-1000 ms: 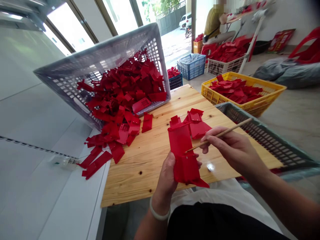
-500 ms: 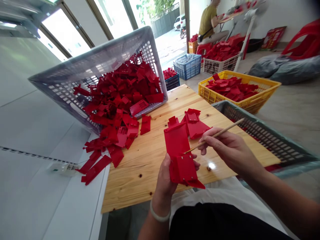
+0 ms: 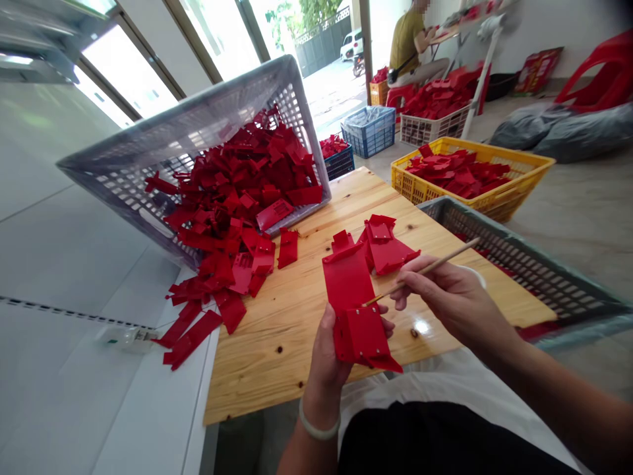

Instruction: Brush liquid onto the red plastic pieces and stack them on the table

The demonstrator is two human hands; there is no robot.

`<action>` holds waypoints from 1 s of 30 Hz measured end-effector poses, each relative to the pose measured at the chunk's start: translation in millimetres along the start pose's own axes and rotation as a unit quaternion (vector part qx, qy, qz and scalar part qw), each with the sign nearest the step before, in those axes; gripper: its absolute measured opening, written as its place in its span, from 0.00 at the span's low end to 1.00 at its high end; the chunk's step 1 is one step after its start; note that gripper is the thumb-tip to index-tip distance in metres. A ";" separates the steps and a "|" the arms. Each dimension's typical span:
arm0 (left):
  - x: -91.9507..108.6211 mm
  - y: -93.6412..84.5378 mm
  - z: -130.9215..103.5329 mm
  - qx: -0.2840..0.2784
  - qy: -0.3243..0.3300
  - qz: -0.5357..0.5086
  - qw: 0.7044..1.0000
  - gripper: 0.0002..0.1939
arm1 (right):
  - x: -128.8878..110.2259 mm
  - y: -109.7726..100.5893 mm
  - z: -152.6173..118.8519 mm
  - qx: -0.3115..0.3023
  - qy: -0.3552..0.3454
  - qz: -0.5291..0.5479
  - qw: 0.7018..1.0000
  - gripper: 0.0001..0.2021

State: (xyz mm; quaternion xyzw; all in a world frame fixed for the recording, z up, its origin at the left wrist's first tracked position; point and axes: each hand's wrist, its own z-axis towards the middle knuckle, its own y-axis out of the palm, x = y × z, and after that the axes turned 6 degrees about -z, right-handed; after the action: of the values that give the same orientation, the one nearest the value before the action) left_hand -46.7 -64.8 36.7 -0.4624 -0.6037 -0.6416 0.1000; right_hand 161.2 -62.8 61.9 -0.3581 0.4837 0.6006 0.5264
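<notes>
A flat red part (image 3: 349, 280) with a raised folded section and small silvery dots is held above the wooden table. My left hand (image 3: 326, 346) is closed round its lower end, thumb on the left side and fingertips showing on the right. In my right hand (image 3: 445, 297) a thin wooden-handled paintbrush (image 3: 435, 264) is pinched near its front. The brush tip appears to touch the part at the upper edge of the raised section. Just beyond lie further red parts (image 3: 388, 251) on the table. A white round rim shows partly behind my right hand.
A tilted grey crate (image 3: 316, 138) spills many red pieces (image 3: 237, 251) onto the wooden table (image 3: 267, 369) at left. To the right stand a grey-green crate (image 3: 558, 290) and a yellow crate (image 3: 524, 168). A person (image 3: 408, 43) sits farther back near a white crate (image 3: 432, 130).
The brush and my right hand have shifted very slightly, uncovering a white rim behind the hand. Both grips stay the same, and the view has moved a little.
</notes>
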 end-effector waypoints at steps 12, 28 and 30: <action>-2.3 -0.7 1.0 0.006 -0.006 -0.008 1.000 0.40 | 7.8 1.5 1.5 -0.001 -0.006 -0.005 1.000 0.08; 32.7 -51.7 180.8 0.146 0.096 0.347 0.921 0.18 | 34.0 -55.8 -10.4 0.156 0.066 -0.076 0.983 0.18; 36.5 -55.3 190.1 0.154 0.099 0.413 0.892 0.15 | 36.4 -66.7 -15.9 0.179 0.079 -0.104 0.975 0.19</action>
State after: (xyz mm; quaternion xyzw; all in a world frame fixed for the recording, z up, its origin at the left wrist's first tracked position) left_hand -15.0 129.6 -4.6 -0.5828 -0.4368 -0.4839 0.4852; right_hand 218.4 -69.1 9.7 -0.3533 0.5832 0.4161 0.6016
